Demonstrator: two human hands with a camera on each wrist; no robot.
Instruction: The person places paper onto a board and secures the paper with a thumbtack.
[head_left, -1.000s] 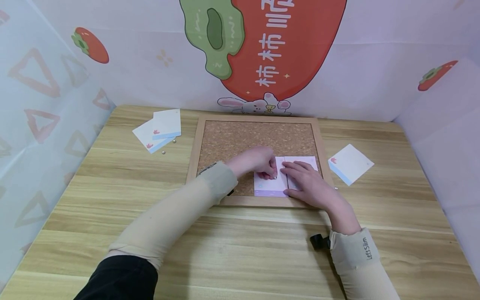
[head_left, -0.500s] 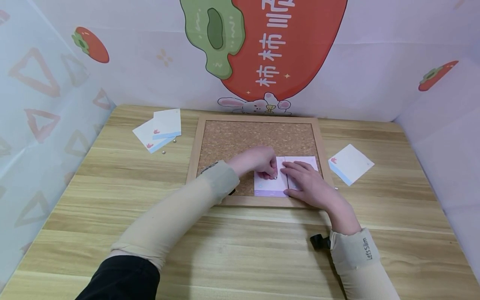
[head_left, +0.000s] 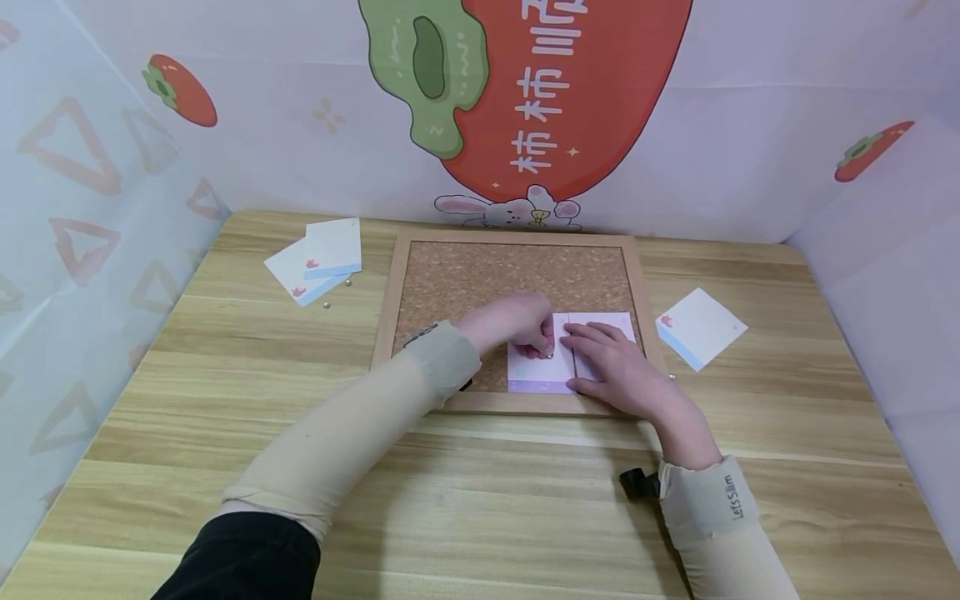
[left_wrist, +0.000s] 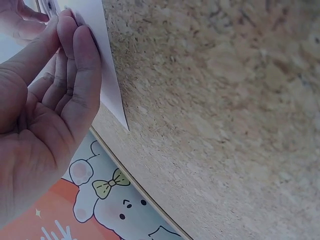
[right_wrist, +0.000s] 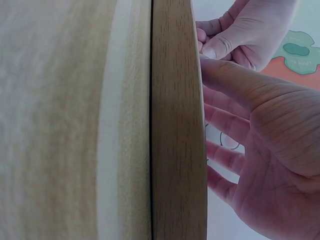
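Over the cork board (head_left: 465,271), my left hand (head_left: 522,321) has its fingers curled, with thumb and fingertips pinching a small silver thumbtack (head_left: 551,356). The thumbtack is against a white sheet with a purple lower band (head_left: 540,387). A second pale sheet (head_left: 621,321) lies beside it to the right, a thin dark line between them. My right hand (head_left: 626,371) rests on both sheets with fingers spread and nearly straight. In the left wrist view, the left fingertips (left_wrist: 65,30) meet at the paper; the thumbtack is too hidden there to make out.
Two white sheets with blue bands (head_left: 333,246) overlap at the table's back left, with small silver thumbtacks (head_left: 327,305) near them. Another such sheet (head_left: 701,329) lies right of the board, and one more thumbtack (head_left: 672,377) by the frame. The board's wooden frame (head_left: 525,404) forms a raised edge.
Almost nothing differs: my left forearm has shifted very slightly to the right, while both hands stay at the same places on the sheets.
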